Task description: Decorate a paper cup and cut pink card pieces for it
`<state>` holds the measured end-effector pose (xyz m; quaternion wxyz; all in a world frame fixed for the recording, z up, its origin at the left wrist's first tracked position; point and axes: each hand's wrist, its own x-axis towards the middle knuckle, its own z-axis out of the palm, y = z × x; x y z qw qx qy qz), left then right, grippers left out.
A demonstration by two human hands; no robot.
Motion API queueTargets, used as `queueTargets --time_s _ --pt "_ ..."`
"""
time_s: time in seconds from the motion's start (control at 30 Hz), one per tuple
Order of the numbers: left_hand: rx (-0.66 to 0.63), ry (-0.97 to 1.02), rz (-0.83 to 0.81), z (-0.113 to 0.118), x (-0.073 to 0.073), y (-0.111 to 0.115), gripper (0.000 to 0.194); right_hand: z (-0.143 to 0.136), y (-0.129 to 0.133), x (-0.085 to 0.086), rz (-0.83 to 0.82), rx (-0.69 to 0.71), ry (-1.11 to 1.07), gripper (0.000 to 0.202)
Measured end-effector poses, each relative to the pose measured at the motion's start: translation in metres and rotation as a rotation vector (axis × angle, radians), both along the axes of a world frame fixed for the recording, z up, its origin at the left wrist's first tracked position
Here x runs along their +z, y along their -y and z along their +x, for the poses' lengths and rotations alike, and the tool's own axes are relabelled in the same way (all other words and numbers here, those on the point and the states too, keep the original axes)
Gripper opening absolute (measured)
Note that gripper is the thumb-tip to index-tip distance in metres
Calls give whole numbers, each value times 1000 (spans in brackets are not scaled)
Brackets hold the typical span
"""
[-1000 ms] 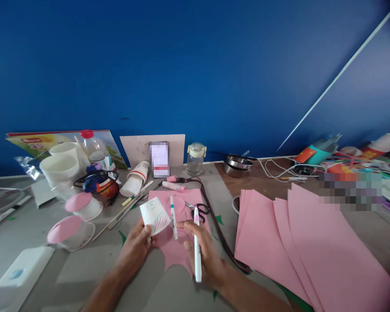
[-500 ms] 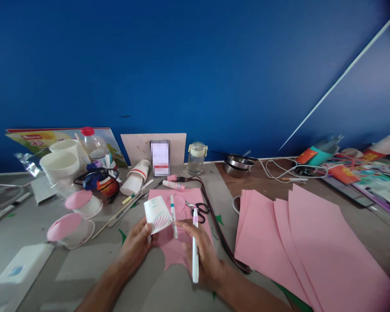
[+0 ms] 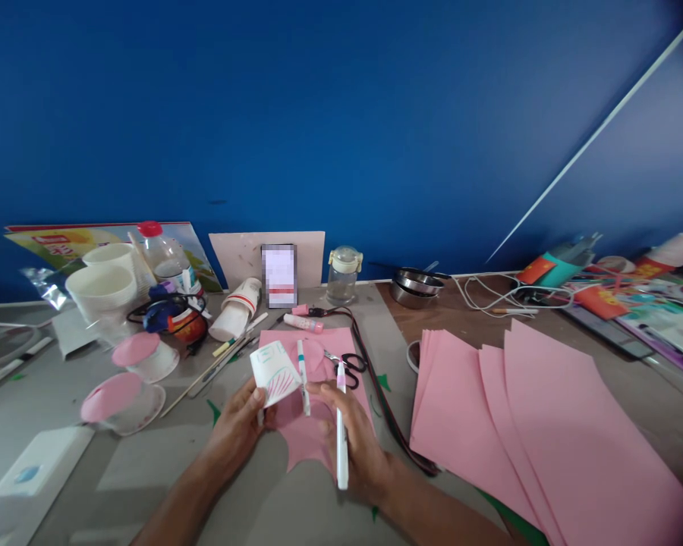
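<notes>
In the head view, the left hand (image 3: 236,426) grips a white paper piece (image 3: 274,374) with pink and green lines, above the desk (image 3: 267,512). The right hand (image 3: 363,449) holds a pink-banded marker (image 3: 342,444); black-handled scissors (image 3: 348,369) lie beyond, on pink paper (image 3: 304,446).

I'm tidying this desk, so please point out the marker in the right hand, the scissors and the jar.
Marker (image 3: 342,436): head view, white barrel.
Scissors (image 3: 349,369): head view, black handles.
Jar (image 3: 341,287): head view, clear body.
</notes>
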<state>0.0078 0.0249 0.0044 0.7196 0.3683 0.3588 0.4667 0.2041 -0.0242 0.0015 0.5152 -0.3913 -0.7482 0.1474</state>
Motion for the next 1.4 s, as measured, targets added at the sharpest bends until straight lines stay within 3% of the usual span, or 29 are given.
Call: queueTargets --time_s 0.2,0.53,0.67,0.87,1.17,1.4 --pt "31 -15 -26 0 2 1 41 -2 1 -7 -11 -1 -81 44" --pt "21 -62 -31 2 10 3 53 -2 0 -3 31 32 -142 47" --pt "25 -97 -15 3 10 2 52 1 -3 4 79 55 -191 47" --pt "-1 -126 -7 5 12 1 53 4 -4 19 19 81 -246 43" --pt "-24 -262 138 -1 -7 -2 49 1 -5 20 69 158 -178 29" --pt "-31 -330 186 -3 -11 -3 48 -1 -2 20 87 141 -114 31"
